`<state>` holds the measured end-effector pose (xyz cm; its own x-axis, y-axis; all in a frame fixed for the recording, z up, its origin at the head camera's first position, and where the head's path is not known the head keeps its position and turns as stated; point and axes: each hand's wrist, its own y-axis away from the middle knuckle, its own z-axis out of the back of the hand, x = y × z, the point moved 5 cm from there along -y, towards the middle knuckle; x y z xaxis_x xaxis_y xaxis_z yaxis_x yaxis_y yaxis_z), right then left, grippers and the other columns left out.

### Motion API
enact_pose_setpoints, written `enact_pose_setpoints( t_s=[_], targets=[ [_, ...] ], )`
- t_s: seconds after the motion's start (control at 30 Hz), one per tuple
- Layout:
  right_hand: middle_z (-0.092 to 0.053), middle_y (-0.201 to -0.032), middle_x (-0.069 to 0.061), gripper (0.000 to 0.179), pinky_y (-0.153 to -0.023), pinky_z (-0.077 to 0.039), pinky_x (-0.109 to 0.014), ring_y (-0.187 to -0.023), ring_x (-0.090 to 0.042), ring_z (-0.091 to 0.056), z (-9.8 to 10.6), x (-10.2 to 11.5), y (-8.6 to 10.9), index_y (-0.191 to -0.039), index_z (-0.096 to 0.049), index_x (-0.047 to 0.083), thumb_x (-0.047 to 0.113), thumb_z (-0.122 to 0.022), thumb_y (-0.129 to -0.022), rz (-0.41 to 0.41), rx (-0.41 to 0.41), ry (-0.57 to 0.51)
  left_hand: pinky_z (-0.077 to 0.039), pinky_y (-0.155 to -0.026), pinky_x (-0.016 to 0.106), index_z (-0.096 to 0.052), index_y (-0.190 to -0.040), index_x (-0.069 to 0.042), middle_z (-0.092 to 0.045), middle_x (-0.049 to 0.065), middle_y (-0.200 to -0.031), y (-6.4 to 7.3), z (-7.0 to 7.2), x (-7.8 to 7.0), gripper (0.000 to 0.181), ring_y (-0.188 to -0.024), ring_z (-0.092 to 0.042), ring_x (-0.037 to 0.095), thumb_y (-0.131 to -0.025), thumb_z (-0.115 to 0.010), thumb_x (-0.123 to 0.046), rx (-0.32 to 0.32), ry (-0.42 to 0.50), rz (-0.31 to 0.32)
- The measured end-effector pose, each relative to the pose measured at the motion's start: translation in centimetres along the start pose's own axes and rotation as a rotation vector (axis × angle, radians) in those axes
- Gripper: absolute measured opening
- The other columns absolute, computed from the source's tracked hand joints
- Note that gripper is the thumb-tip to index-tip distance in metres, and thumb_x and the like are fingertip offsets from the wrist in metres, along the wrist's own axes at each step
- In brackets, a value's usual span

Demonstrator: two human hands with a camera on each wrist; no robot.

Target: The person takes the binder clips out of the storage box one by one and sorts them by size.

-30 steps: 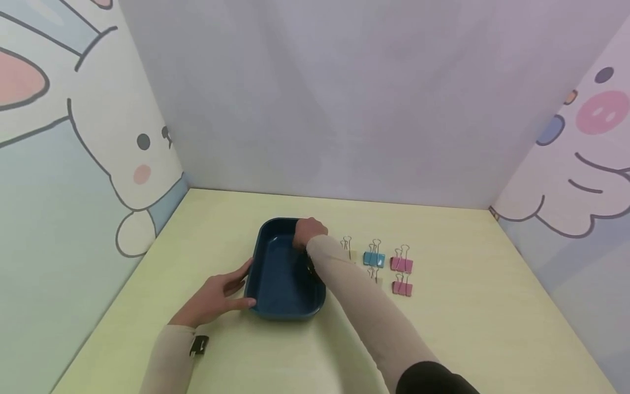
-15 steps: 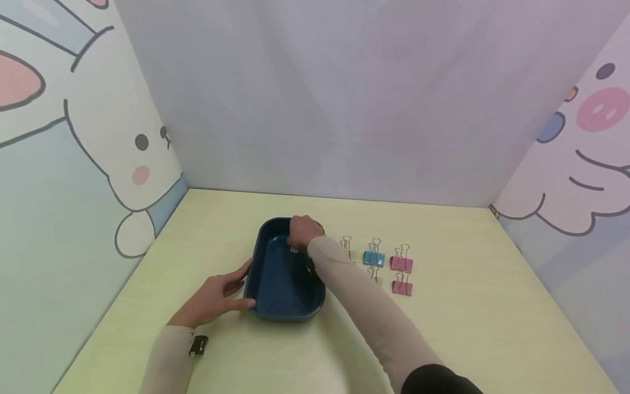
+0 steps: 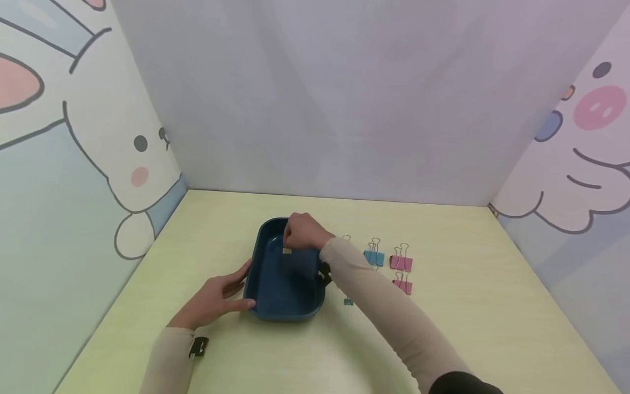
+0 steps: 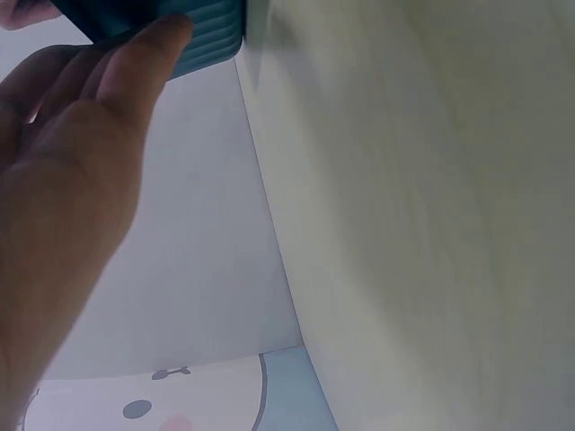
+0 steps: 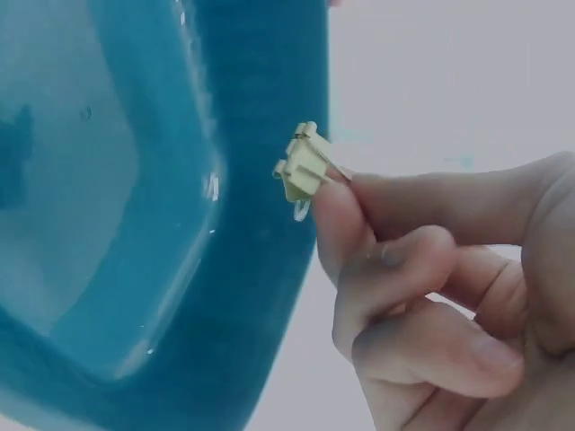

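Note:
My right hand (image 3: 304, 231) is over the far part of a dark blue tray (image 3: 283, 284). Between thumb and index finger it pinches a small yellow binder clip (image 5: 305, 166) by its wire handle, as the right wrist view shows. My left hand (image 3: 216, 295) rests against the tray's left side, fingers extended along the wall and thumb on the near-left rim. In the left wrist view, a straight digit of the left hand (image 4: 81, 153) touches the tray's ribbed outer wall (image 4: 211, 36).
Right of the tray stand a blue binder clip (image 3: 374, 258), a pink binder clip (image 3: 401, 262) and another pink binder clip (image 3: 403, 286). A tiny teal binder clip (image 3: 348, 301) lies nearer. My right sleeve (image 3: 379, 306) partly covers other clips. Cartoon-printed panels flank the table (image 3: 492, 306).
My right hand has moved left, farther over the tray, bringing the yellow binder clip into view. The tiny teal clip is now uncovered beside the forearm. My left hand has stayed in place.

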<state>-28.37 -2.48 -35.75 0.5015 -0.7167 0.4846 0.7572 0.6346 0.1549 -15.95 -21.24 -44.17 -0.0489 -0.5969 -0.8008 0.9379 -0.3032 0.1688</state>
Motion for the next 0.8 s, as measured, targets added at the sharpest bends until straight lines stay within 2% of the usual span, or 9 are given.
enact_pose_setpoints(
  t_s=[0.2, 0.33, 0.5, 0.6, 0.8],
  targets=[
    [-0.071, -0.071, 0.003, 0.021, -0.056, -0.045, -0.021, -0.059, -0.01, -0.053, 0.6, -0.3, 2.7, -0.078, -0.079, 0.014, 0.011, -0.065, -0.093, 0.052, 0.008, -0.059, -0.047, -0.114, 0.044, -0.025, -0.16, -0.025, -0.03, 0.011, -0.165, -0.1, 0.0, -0.1, 0.094, -0.143, -0.046, 0.034, -0.085, -0.076, -0.048, 0.002, -0.007, 0.001],
    [-0.073, -0.076, 0.003, 0.019, -0.059, -0.051, -0.022, -0.068, -0.016, -0.065, 1.0, -1.1, 4.7, -0.081, -0.077, 0.015, 0.013, -0.064, -0.095, 0.07, 0.046, -0.125, -0.047, -0.114, 0.044, -0.024, -0.16, -0.023, -0.029, 0.013, -0.165, -0.1, 0.1, -0.2, 0.094, -0.143, -0.046, 0.036, -0.086, -0.076, -0.047, 0.005, -0.018, -0.014],
    [-0.073, -0.081, 0.005, 0.017, -0.058, -0.052, -0.022, -0.071, -0.017, -0.066, 1.1, -2.5, 6.8, -0.087, -0.076, 0.016, 0.013, -0.063, -0.097, 0.189, 0.137, -0.194, -0.048, -0.113, 0.043, -0.024, -0.161, -0.021, -0.029, 0.014, -0.165, -0.1, 0.1, -0.2, 0.094, -0.143, -0.045, 0.037, -0.086, -0.076, -0.047, 0.008, -0.022, -0.013],
    [-0.073, -0.081, 0.005, 0.017, -0.061, -0.053, -0.021, -0.069, -0.014, -0.064, 1.1, -3.5, 7.9, -0.088, -0.076, 0.016, 0.012, -0.063, -0.097, 0.245, 0.154, -0.214, -0.049, -0.112, 0.041, -0.025, -0.16, -0.02, -0.03, 0.013, -0.164, 0.0, 0.2, -0.2, 0.094, -0.143, -0.045, 0.037, -0.086, -0.077, -0.044, 0.002, -0.02, -0.004],
    [-0.074, -0.082, -0.001, 0.014, -0.066, -0.057, -0.021, -0.069, -0.014, -0.064, 1.0, -6.0, 9.9, -0.089, -0.077, 0.015, 0.01, -0.066, -0.096, 0.195, 0.132, -0.271, -0.049, -0.112, 0.039, -0.025, -0.16, -0.02, -0.03, 0.011, -0.165, -0.1, 0.1, -0.2, 0.093, -0.143, -0.045, 0.036, -0.086, -0.077, -0.042, 0.006, -0.016, -0.005]
  ],
)
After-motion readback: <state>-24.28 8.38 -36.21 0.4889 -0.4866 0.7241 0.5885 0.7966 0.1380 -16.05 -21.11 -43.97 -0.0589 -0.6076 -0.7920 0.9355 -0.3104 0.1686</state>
